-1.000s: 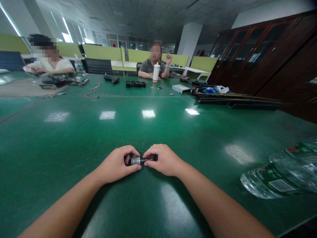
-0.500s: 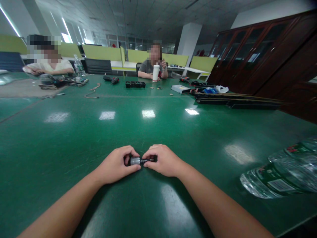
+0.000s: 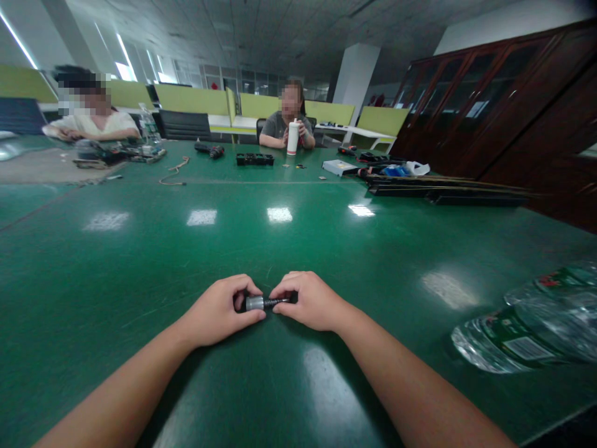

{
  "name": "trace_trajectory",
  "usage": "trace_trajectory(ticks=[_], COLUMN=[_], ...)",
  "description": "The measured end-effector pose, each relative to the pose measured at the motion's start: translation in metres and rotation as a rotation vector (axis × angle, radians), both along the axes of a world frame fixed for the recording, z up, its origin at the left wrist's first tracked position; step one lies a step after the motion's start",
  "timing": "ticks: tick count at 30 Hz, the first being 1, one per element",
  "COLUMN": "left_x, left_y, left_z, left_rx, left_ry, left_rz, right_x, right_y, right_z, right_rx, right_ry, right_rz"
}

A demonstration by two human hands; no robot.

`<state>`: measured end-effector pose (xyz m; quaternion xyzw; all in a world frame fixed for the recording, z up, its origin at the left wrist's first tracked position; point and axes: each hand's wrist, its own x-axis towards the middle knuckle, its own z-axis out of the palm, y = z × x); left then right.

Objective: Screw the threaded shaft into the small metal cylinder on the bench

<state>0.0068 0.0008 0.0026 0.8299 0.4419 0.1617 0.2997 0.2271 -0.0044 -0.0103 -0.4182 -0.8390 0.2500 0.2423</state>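
the thin shaft is partly hidden in the right hand.

We had two hands up front | one silver-and-black part | two people opposite | one white cup | one cord | and, yes, at least three bottles!

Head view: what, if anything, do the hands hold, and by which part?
A small silver cylinder with a dark shaft: the left hand holds the cylinder, the right hand the shaft.
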Motion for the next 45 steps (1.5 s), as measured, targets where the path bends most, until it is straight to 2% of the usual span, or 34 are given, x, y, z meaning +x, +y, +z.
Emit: trace_trajectory(ticks=[30, 39, 45], left_x=[-0.001, -0.002, -0.005], left_y=[0.001, 0.0, -0.001], left_z=[-0.002, -0.001, -0.002], left_rx=[-0.015, -0.027, -0.031], left_ry=[0.012, 0.026, 0.023], left_rz=[-0.005, 0.006, 0.008], right_x=[0.003, 0.014, 0.031], right_y=[-0.001, 0.002, 0.008], right_z=[0.002, 0.007, 0.011], right_rx=[0.008, -0.028, -0.138], right_ry=[-0.018, -0.056, -0.099], right_rz=[-0.024, -0.044, -0.183])
